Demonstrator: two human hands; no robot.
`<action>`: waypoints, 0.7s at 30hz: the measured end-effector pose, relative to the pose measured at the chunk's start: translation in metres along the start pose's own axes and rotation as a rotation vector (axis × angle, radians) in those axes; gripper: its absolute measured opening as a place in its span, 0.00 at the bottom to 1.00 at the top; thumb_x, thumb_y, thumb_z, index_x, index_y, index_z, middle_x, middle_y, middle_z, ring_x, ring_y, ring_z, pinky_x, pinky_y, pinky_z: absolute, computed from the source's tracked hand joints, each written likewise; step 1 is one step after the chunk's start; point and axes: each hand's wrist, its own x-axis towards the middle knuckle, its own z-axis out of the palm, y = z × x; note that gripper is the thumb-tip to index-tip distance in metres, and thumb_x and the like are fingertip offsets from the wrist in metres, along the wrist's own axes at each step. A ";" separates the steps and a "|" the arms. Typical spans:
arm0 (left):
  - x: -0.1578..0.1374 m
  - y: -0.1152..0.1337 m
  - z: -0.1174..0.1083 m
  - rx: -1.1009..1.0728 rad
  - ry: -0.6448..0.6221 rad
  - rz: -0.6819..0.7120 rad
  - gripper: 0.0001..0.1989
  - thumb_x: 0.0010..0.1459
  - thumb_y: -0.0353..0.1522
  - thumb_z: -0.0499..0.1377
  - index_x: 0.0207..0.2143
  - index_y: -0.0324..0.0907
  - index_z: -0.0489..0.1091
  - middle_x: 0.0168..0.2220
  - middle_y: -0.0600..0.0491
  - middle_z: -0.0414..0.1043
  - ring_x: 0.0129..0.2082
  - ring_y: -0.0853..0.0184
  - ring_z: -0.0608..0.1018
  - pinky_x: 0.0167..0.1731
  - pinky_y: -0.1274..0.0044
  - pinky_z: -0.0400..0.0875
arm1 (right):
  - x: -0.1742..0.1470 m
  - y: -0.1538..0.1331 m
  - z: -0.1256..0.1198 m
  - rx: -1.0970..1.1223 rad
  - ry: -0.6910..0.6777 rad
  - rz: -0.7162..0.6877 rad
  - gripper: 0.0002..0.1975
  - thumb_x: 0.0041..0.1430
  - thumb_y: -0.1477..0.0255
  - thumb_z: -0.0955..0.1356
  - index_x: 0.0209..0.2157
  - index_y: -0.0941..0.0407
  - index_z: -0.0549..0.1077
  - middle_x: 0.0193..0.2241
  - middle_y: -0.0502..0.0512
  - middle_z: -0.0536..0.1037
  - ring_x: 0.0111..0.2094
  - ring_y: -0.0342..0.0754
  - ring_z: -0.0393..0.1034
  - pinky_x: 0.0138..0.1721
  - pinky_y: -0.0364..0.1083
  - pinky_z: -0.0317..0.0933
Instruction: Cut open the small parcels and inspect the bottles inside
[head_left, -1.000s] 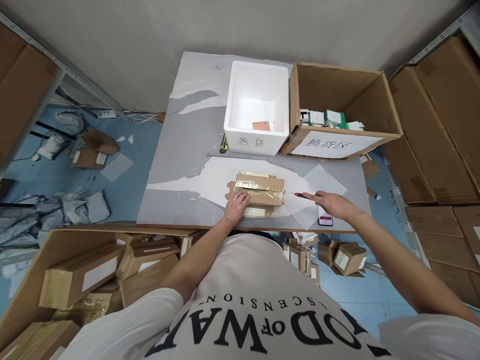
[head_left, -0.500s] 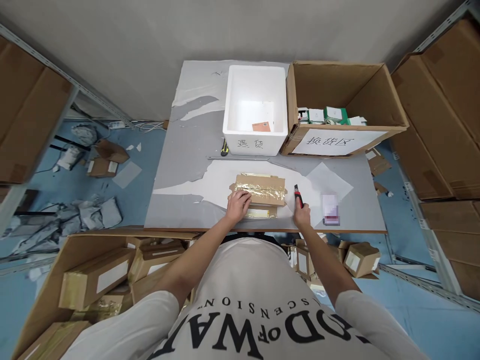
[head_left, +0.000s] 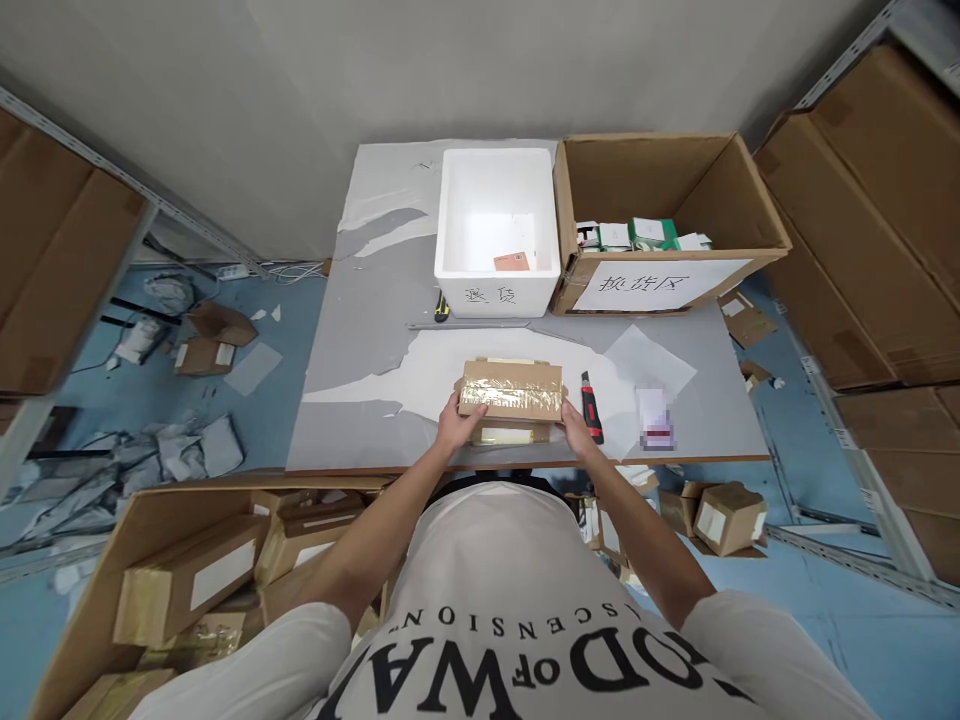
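We hold the taped carton (head_left: 512, 388) over the table (head_left: 345, 430), its long axis running left to right: the fingers of our left hand (head_left: 454, 425) grasp its left end and those of our right hand (head_left: 576, 430) its right end, neither hand clearly nearer. Just right of the carton lies a utility knife (head_left: 591, 408); beyond the carton stand a foam bin (head_left: 540, 294) and a large cardboard box (head_left: 637, 175), before a grey wall (head_left: 225, 150).
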 end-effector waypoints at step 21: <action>-0.042 0.066 -0.005 0.215 -0.128 0.280 0.32 0.52 0.43 0.62 0.57 0.41 0.63 0.52 0.45 0.70 0.51 0.57 0.73 0.50 0.66 0.68 | -0.145 -0.051 -0.009 0.029 0.194 -0.078 0.28 0.63 0.51 0.58 0.54 0.56 0.69 0.50 0.60 0.74 0.51 0.56 0.67 0.50 0.53 0.62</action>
